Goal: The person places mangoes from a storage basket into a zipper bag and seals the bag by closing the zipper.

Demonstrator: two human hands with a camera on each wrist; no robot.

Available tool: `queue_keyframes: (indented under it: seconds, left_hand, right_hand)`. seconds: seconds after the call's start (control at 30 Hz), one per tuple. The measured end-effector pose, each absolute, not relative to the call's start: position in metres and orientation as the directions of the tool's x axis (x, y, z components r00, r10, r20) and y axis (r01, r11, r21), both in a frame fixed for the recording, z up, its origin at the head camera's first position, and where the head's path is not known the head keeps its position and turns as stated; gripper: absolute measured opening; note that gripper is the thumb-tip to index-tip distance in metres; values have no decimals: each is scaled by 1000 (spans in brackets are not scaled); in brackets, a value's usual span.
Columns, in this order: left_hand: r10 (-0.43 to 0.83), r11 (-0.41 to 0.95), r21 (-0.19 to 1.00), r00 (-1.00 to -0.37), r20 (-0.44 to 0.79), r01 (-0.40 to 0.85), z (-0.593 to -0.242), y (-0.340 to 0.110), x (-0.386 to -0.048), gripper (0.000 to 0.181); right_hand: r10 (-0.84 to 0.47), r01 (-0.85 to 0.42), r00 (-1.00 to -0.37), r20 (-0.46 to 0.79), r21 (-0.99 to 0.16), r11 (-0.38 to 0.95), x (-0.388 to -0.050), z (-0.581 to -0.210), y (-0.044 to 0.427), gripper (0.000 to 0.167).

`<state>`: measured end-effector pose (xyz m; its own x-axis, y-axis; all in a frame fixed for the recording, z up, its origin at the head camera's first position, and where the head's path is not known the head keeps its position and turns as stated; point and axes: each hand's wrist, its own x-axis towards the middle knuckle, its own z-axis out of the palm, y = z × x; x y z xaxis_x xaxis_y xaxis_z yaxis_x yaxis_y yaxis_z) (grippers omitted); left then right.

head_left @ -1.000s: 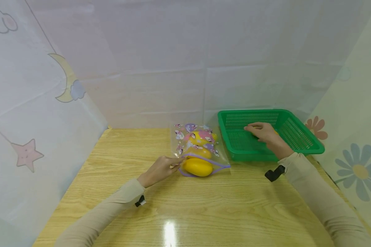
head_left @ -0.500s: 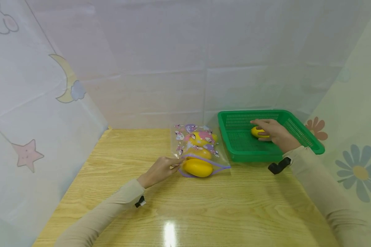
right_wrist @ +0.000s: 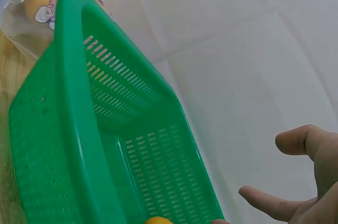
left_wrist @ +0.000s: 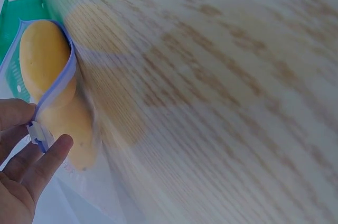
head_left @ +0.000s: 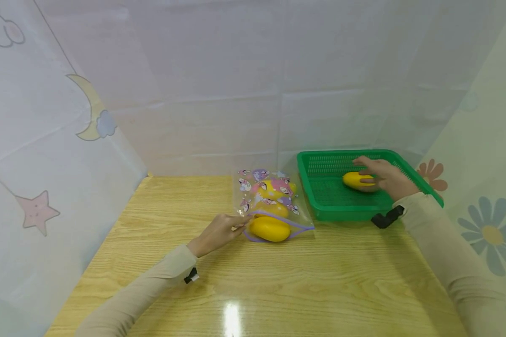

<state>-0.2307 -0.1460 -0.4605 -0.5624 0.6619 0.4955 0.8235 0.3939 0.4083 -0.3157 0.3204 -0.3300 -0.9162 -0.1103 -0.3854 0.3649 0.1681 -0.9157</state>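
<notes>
A clear printed bag [head_left: 242, 189] with a purple-edged mouth lies on the table, several yellow fruits inside it. One yellow fruit [head_left: 271, 229] sits at the bag's mouth. My left hand [head_left: 217, 234] pinches the left end of that mouth; the left wrist view shows thumb and fingers at a white slider [left_wrist: 36, 132]. My right hand [head_left: 390, 179] hovers over the green basket [head_left: 346, 214] with fingers spread, holding nothing. Beneath it a yellow fruit [head_left: 354, 180] lies in the basket, partly covered by the fingers; the right wrist view catches only its edge [right_wrist: 158, 220].
The basket stands just right of the bag on the wooden table [head_left: 278, 285]. Behind them hangs a pale sheet [head_left: 211, 117], and a sheet printed with flowers [head_left: 491, 234] rises on the right.
My right hand has moved right and slightly up over the basket, its fingers spreading, and more of the yellow fruit there is uncovered. My left hand and the bag have stayed put.
</notes>
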Motion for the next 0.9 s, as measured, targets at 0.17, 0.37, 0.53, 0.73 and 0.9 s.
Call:
queue_keyframes:
  seconds: [0.17, 0.37, 0.53, 0.73, 0.9]
  left_hand:
    - [665, 392, 395, -553, 502, 831, -462, -146, -231, 39]
    - [662, 400, 394, -558, 501, 828, -462, -146, -231, 39]
    - [654, 421, 401, -579, 488, 814, -460, -145, -231, 38]
    - [657, 420, 405, -580, 482, 812, -461, -146, -232, 39]
    - [663, 419, 407, -580, 473, 811, -460, -146, -232, 40]
  right_hand:
    - [-174, 276, -930, -324, -927, 254, -313, -333, 336, 70]
    - [-169, 303, -924, -342, -928, 218, -319, -335, 344, 81]
    - [-89, 432, -893, -442, -895, 113, -332, -337, 346, 77]
    - [-106, 410, -901, -420, -906, 101, -332, -341, 358, 56]
    - [-130, 410, -897, -422, -906, 106, -333, -342, 365, 53]
